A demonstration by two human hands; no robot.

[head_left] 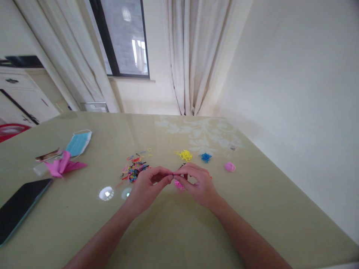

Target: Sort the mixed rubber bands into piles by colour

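Observation:
My left hand (147, 185) and my right hand (199, 184) meet above the table, thumb and forefinger of each pinched together. Between their fingertips is a tiny dark rubber band (173, 175), mostly hidden. A mixed heap of coloured rubber bands (136, 171) lies just beyond my left hand. Pink rubber bands (179, 185) show under my right hand, and a few black ones (183, 164) peek out behind it. Farther back are a yellow pile (185, 155) and a blue pile (206, 157). Some orange-red bands are partly covered by my right hand.
On the right sit a round pink object (230, 167) and a small clear piece (233, 145). To the left lie a phone (24, 205), a pink folded-paper crane (63, 165), a blue face mask (79, 143) and a brownish strip (48, 155). The glossy table (168, 239) meets a wall at right.

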